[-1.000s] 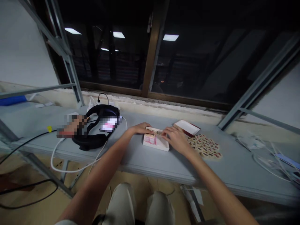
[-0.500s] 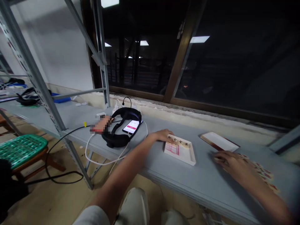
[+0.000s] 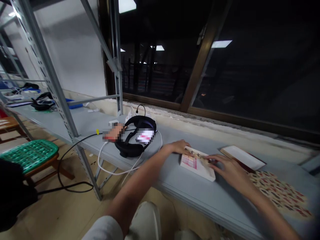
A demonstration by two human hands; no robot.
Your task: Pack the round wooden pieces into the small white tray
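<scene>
A shallow white box [image 3: 200, 173] with pink lines printed inside lies on the grey shelf. Along its back side runs a short row of pale tiles [image 3: 195, 153] with black characters. My left hand [image 3: 180, 146] grips the box's back left edge, fingertips by the tiles. At the right end of the row, my right hand [image 3: 226, 166] pinches a small pale tile [image 3: 207, 160], mostly hidden by the fingers. Many loose tiles [image 3: 277, 191] with red and black marks spread beside and beyond my right forearm.
The box lid [image 3: 243, 156], white inside with a brown edge, lies behind my right hand. Left of the box are a black headset [image 3: 128, 150], a lit phone [image 3: 145, 136] and white cables. A metal upright [image 3: 56, 80] and a green stool [image 3: 32, 153] stand further left.
My right hand has moved left from the loose tiles to the row's right end in the box. My left hand stays at the box edge. The view has shifted a little.
</scene>
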